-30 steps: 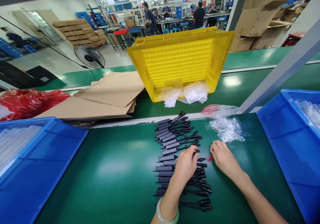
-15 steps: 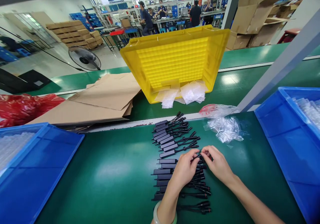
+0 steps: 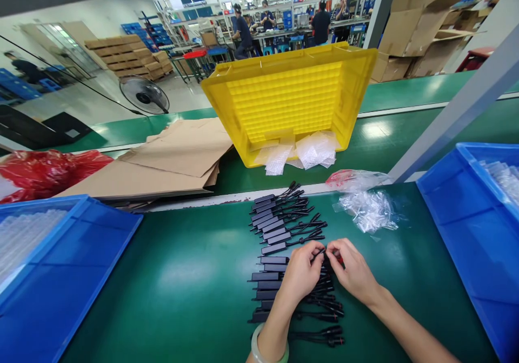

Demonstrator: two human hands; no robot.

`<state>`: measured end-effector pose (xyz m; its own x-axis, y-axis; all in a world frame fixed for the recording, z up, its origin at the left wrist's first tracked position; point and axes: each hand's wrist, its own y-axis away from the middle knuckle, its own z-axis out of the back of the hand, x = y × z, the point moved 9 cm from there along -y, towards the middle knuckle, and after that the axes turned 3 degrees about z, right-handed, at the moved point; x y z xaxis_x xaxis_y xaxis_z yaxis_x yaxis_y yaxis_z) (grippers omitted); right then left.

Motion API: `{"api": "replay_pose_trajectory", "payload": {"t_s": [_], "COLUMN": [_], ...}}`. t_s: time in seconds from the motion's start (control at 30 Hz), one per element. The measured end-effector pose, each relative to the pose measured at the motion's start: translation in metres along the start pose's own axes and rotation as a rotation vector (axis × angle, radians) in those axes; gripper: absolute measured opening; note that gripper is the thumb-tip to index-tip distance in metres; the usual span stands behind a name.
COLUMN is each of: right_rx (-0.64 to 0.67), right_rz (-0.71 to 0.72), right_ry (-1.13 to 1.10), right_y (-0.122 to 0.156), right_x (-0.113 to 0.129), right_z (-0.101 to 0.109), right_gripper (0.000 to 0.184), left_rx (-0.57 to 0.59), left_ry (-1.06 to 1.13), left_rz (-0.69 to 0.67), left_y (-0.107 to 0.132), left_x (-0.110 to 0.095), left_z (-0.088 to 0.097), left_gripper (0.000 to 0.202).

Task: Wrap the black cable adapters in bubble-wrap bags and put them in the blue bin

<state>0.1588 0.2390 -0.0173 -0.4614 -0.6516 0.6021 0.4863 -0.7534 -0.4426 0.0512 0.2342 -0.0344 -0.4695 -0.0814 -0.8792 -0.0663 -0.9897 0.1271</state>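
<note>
My left hand [image 3: 302, 271] is closed in a pinch on a thin black cable [image 3: 320, 253], over the lower row of parts. Just right of it, my right hand [image 3: 352, 268] pinches at the cable's end; what its fingertips hold is too small to make out, though a bit of red shows inside the palm. Flat black box-shaped modules with cable tails [image 3: 273, 248] lie in an upper group beyond my hands. More such modules [image 3: 265, 285] lie below, partly hidden by my left hand and forearm. Black cable connectors [image 3: 334, 330] show at the bottom of this row.
A blue bin [image 3: 101, 244] stands at left, another blue bin [image 3: 454, 233] at right, both with clear plastic pieces. Clear plastic bags [image 3: 373, 211] lie beyond my right hand. Farther back are a tilted yellow crate [image 3: 292, 103], flat cardboard [image 3: 174, 160] and a slanted post [image 3: 441, 109].
The view has shifted slightly, so the scene sits a little farther right. Both hands keep their pinch at nearly the same place, with only small finger movement.
</note>
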Motion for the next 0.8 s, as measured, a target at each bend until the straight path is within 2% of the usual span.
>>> {"api": "replay_pose_trajectory", "payload": {"t_s": [0.17,0.3,0.4,0.5,0.63,0.8], "right_rx": [0.031,0.043,0.134,0.240,0.282,0.340], "right_rz": [0.006,-0.075,-0.107,-0.097,-0.087,-0.071], "right_ry": [-0.032,0.026,0.103,0.160,0.236,0.343], "right_y": [0.003,0.003,0.005,0.010,0.012,0.012], "right_x": [-0.004,-0.026,-0.041,-0.047,-0.044,-0.035], "right_z": [-0.003,0.012,0.018,0.014,0.005,-0.004], "right_gripper": [0.008,0.008,0.006,0.006,0.007,0.013], "left_rx": [-0.031,-0.036,-0.107,-0.143,-0.126,-0.105], "left_ry": [-0.150,-0.205,-0.294,-0.393,-0.516,-0.653], "left_rz": [-0.025,-0.058,-0.156,-0.218,-0.200,-0.110], "left_y": [0.001,0.002,0.003,0.002,-0.001,-0.004], "left_x": [-0.001,-0.004,-0.010,-0.011,-0.009,-0.010], "left_z": [0.000,0.000,0.003,0.001,-0.007,-0.014], "left_gripper": [0.012,0.013,0.018,0.019,0.018,0.014]}}
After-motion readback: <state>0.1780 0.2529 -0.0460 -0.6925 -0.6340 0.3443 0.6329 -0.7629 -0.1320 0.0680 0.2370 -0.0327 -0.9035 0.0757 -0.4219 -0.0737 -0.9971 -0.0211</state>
